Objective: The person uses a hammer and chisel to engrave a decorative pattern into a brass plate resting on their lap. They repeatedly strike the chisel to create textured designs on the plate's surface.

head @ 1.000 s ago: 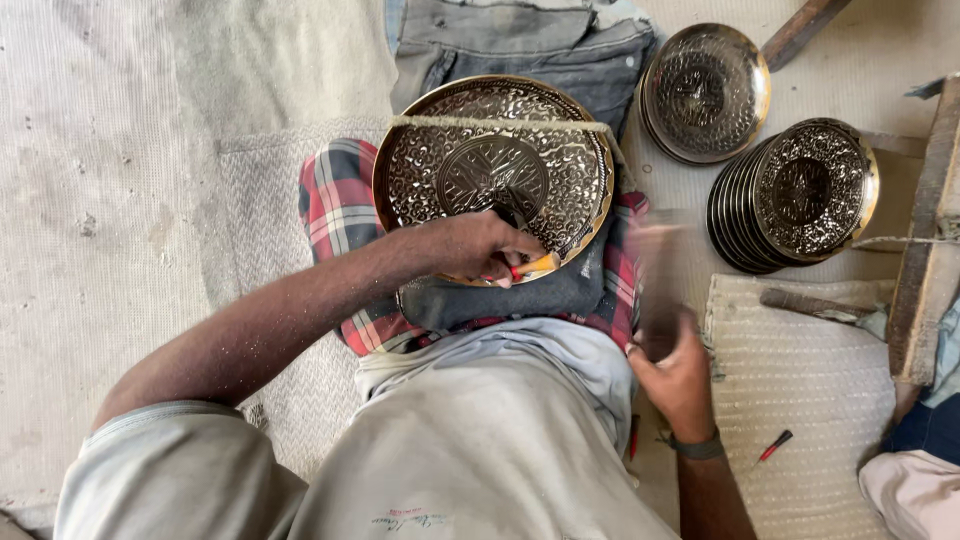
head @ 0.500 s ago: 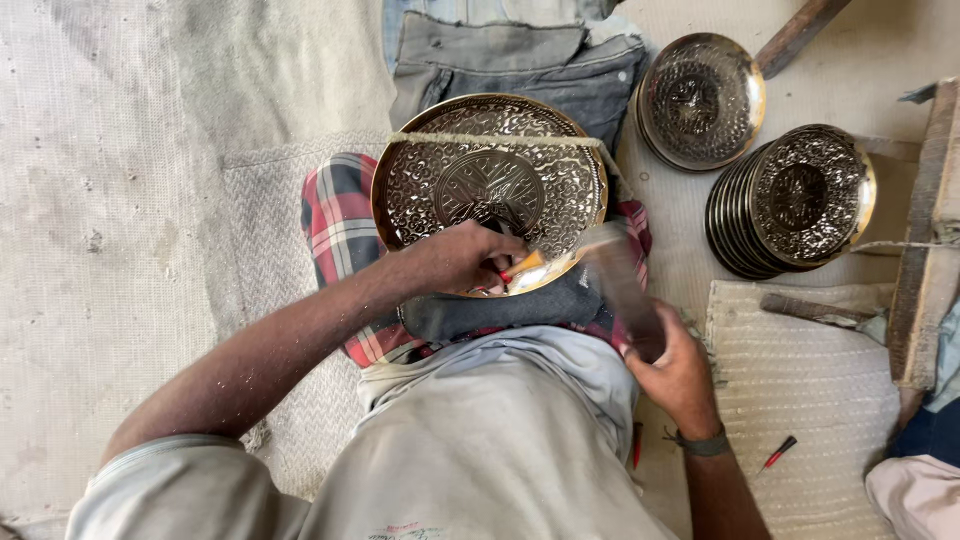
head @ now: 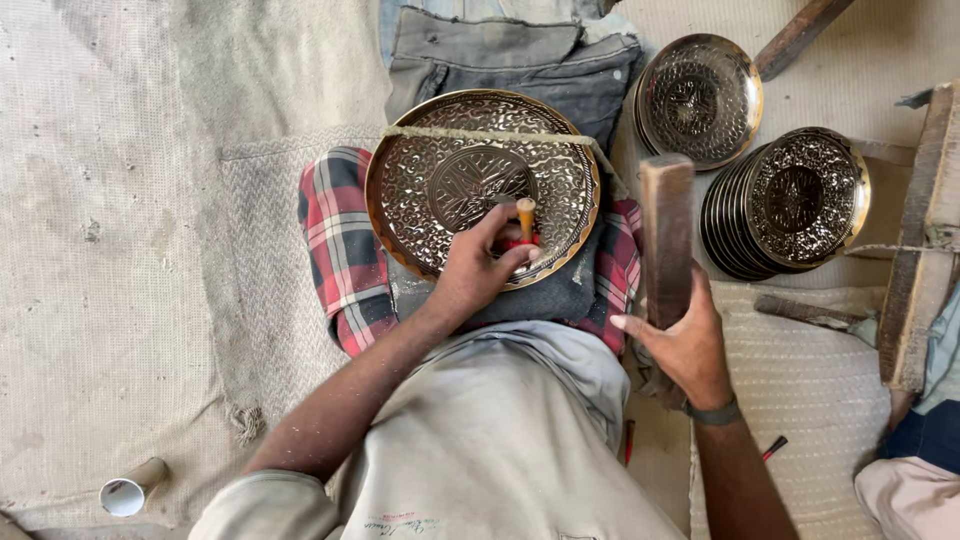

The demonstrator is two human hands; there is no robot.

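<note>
A round engraved brass plate (head: 440, 160) rests on my lap over a dark cloth and a red plaid cloth (head: 340, 250). A cord (head: 480, 134) runs across the plate's upper part. My left hand (head: 478, 268) grips a short chisel-like tool (head: 525, 218) with a wooden top, held upright on the plate's lower right area. My right hand (head: 680, 345) holds a wooden block mallet (head: 667, 235) raised upright to the right of the plate.
A stack of similar engraved plates (head: 790, 205) and a single plate (head: 698, 100) lie at the upper right. A wooden beam (head: 925, 230) runs down the right edge. A cardboard tube (head: 130, 488) lies at the lower left on woven mats. Another person's knee (head: 905, 490) shows at the lower right.
My right hand has lifted the wooden mallet up beside the plate. My left hand has set the tool upright on the plate's lower right.
</note>
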